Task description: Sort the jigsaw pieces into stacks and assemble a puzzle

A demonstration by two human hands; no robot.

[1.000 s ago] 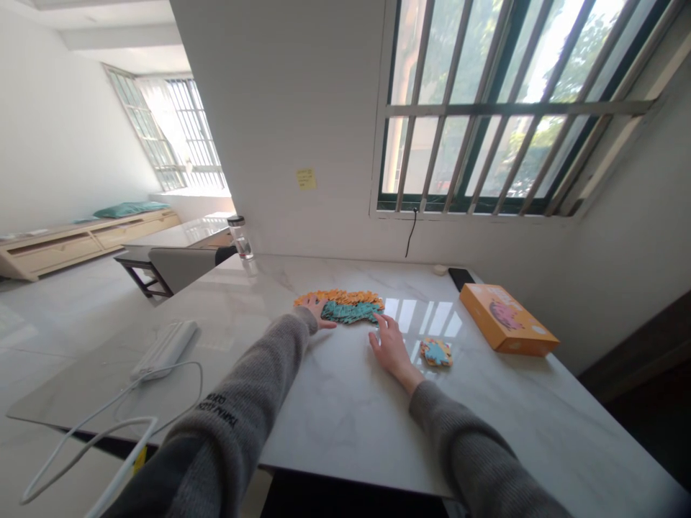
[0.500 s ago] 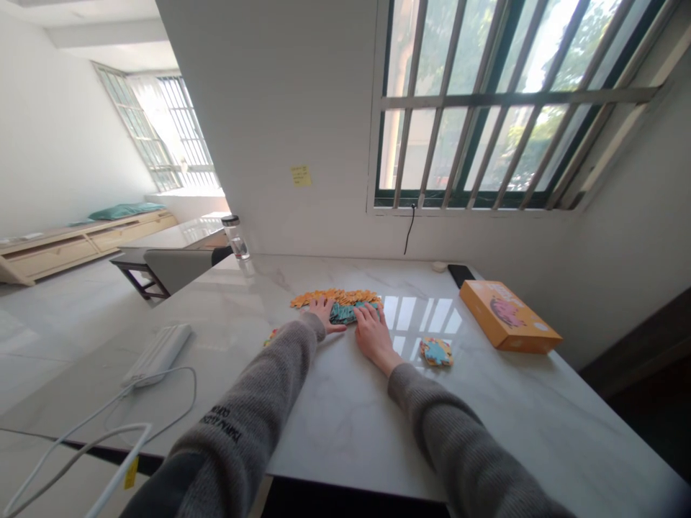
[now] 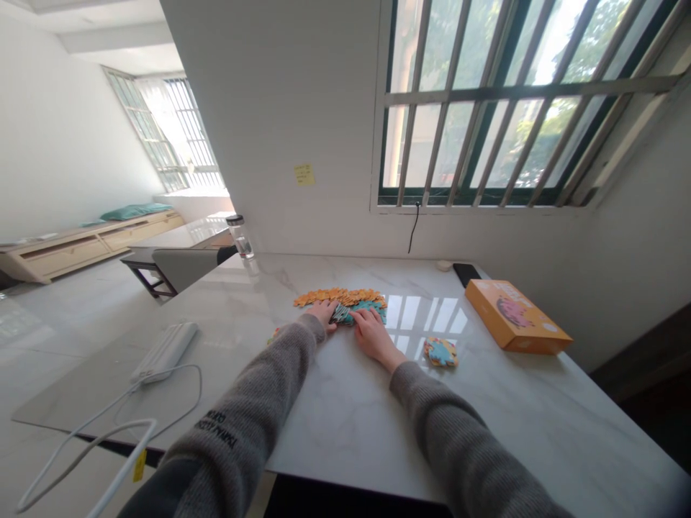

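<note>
Grip unclear on both, the left hand (image 3: 324, 312) and right hand (image 3: 371, 334) seemingly gather teal jigsaw pieces (image 3: 342, 314) at twelve o'clock, next needing gentle inward pressure.

Grey knit sleeves (image 3: 458, 439), black lettering (image 3: 216, 427), dark panel (image 3: 162, 491)

Home interior. From my remote seat I see low wooden cabinet (image 3: 89, 252) with teal cushion (image 3: 134, 211) on top, glossy floor (image 3: 80, 309), barred window (image 3: 502, 104) above marble-look table (image 3: 345, 410), water bottle (image 3: 241, 239), sticky note (image 3: 304, 175) on plain white wall (image 3: 324, 223). Glare blurs far window (image 3: 199, 126) for me; white cloth (image 3: 165, 119) there, probably curtain.
</note>
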